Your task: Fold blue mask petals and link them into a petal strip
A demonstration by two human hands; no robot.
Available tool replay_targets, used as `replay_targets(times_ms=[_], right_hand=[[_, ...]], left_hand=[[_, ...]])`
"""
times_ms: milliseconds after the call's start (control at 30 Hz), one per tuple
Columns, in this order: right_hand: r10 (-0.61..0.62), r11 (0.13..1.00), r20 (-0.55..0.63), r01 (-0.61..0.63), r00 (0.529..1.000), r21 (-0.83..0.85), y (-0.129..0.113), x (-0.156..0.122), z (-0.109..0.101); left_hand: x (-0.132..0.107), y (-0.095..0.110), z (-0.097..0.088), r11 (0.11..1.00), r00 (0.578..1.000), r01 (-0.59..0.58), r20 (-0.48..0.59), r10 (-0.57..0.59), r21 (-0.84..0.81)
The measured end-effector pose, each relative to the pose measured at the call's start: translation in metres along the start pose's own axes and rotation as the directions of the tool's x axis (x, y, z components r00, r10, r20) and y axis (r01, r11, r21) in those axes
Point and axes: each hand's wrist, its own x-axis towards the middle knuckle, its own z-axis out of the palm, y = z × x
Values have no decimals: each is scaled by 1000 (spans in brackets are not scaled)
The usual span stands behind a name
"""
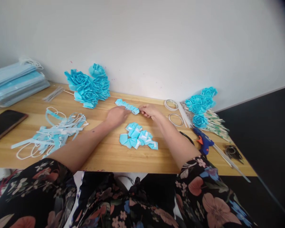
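Observation:
A chain of folded light-blue petal pieces (127,106) lies on the wooden table (104,155), running back and to the left. My left hand (117,115) rests closed against its near end. My right hand (150,111) pinches the same end from the right side. Just in front of both hands sits a small heap of loose folded blue pieces (137,136).
Finished blue fabric roses (87,85) lie at the back left, more roses on sticks (201,104) at the right. Cut mask strips and ear loops (49,133), a stack of face masks (14,82), a phone (3,123), tape rolls (175,119) and a blue glue gun (204,142) surround them.

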Motion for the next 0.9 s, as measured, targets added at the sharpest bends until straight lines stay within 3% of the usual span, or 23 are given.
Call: replay_targets(times_ms=[367,633,900], right_hand=[[-15,998,-45,12,999,-62,0,-1,5],[-21,997,-58,16,998,-71,2,2,5],[-30,998,-52,27,998,-60,2,0,5]], left_hand=[[-1,-1,-1,999,1000,6,-17,-7,-47],[-4,-2,-3,991,990,61,-117,-75,-121],[-3,1,3,995,996,24,-83,-33,-101]])
